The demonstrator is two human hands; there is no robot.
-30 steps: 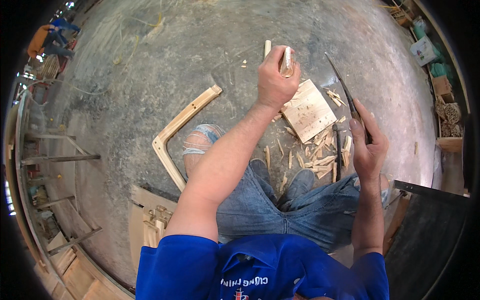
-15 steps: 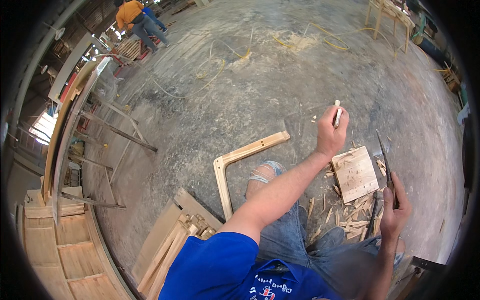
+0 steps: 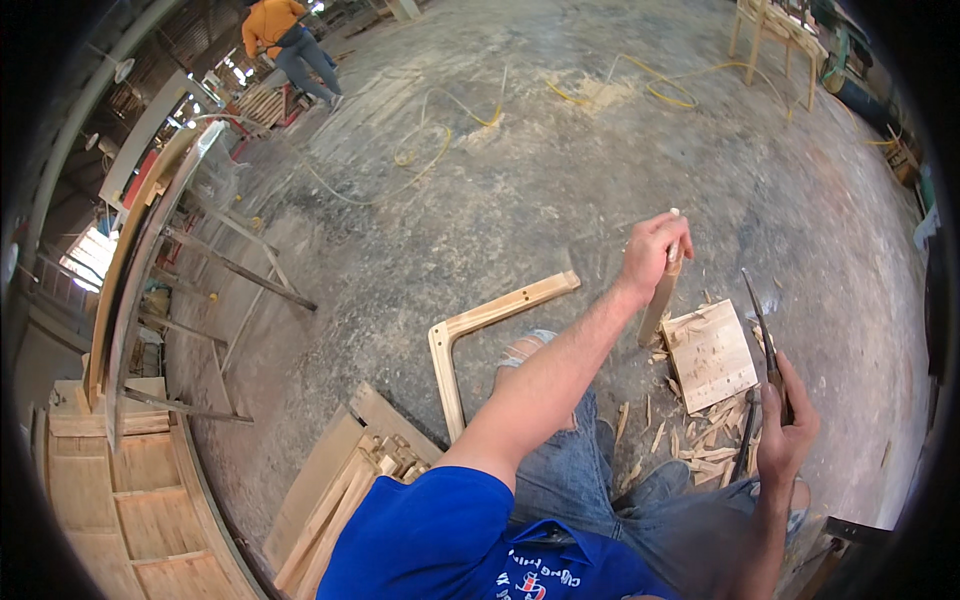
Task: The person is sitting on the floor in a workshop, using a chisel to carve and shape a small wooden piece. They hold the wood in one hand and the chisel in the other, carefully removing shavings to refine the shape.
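In front of me my left hand [image 3: 655, 255] is closed round the light handle of a flat-bladed tool [image 3: 657, 310]. Its broad greyish-brown blade points down, beside the left edge of a square wood block [image 3: 712, 355]. The block lies on the floor, its top scattered with small chips. On the right, my right hand [image 3: 788, 425] is closed on a long dark tapered tool [image 3: 760, 325], whose thin tip points up and away from me. Wood chips [image 3: 712, 455] lie between the block and my feet, with another dark, narrow tool [image 3: 744, 435] among them.
An L-shaped wooden frame piece [image 3: 470, 318] lies left of my knee. Wood strips [image 3: 350, 490] are stacked at lower left, near a slatted wooden panel [image 3: 150, 500] and a long board on a metal stand [image 3: 240, 265]. A yellow hose [image 3: 440, 150] crosses the floor; a person in orange [image 3: 275, 30] stands far off.
My left hand has turned and shifted slightly left, and the tool's blade now shows hanging below it. The right hand and its tool have moved slightly left. The person far off has shifted.
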